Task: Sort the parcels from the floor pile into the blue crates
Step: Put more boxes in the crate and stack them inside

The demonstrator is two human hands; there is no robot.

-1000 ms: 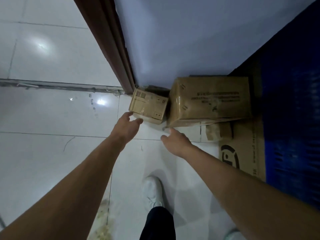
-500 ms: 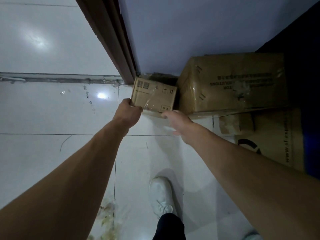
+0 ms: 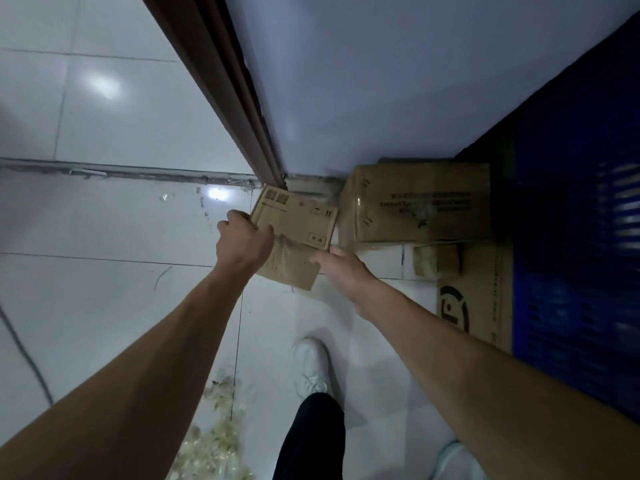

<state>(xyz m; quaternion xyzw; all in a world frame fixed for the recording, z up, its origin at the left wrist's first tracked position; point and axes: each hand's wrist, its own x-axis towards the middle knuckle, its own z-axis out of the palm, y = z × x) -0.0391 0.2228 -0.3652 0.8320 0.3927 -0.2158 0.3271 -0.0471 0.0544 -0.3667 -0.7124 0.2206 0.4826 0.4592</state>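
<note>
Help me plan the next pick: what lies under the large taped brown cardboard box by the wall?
A flat brown cardboard sheet with a black round logo appears to run under the large taped brown cardboard box; the box hides the rest.

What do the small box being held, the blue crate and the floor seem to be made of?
The small box looks like brown cardboard, matte, with printed marks and what seems shiny clear tape on its near face. The blue crate seems moulded plastic: rows of slots in its wall. The floor seems glazed white tile: grout lines, bright lamp reflection.
</note>
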